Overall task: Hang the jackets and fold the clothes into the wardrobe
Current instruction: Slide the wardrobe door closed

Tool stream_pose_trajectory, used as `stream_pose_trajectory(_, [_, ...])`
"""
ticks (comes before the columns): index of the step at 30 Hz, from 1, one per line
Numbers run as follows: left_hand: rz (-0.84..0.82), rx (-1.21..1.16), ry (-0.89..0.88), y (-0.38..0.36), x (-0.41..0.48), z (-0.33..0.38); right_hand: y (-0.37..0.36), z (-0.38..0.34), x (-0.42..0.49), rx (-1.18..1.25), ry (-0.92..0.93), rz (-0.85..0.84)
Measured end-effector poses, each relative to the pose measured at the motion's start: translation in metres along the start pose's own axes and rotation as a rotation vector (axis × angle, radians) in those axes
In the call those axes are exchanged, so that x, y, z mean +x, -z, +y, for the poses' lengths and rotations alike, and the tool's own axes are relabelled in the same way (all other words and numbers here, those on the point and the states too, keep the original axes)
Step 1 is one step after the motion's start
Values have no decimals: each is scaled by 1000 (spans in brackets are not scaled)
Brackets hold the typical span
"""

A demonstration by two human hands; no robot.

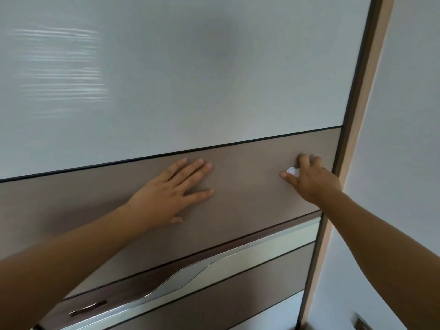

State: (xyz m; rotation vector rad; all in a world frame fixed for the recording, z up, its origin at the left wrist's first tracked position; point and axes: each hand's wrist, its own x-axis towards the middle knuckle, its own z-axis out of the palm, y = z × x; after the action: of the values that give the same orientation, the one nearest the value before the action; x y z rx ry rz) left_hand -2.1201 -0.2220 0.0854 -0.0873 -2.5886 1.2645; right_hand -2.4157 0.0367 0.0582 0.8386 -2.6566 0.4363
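The wardrobe door [238, 91] fills the view, with a glossy pale upper panel and a brown band [242, 186] across its middle. My left hand [166, 194] lies flat on the brown band with its fingers straight and spread. Near the door's right edge, my right hand [312, 177] curls its fingers round a small round white knob [293, 172] on the same band. No jackets or clothes are in view.
A silver wavy trim strip [190, 275] and a recessed metal handle [88, 308] run below the brown band. A light wooden frame post [366, 91] borders the door on the right, with a pale wall [404, 139] beyond it.
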Motion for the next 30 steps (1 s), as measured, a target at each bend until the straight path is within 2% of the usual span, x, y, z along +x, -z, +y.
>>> stream_pose_trajectory(9, [25,18,5,-4,-38,-13,-4,-33,-22,27,37,13])
stream_pose_trajectory(15, [15,7,28,-7,-92,-30,18,-95,-64,-218,134,-47])
stream_pose_trajectory(26, [-51,35,115,-23,-227,-69,10,-211,-110,-243,191,-63])
stream_pose_trajectory(30, [-124,69,173,-32,-280,-81,11,-259,-134,-251,239,-74])
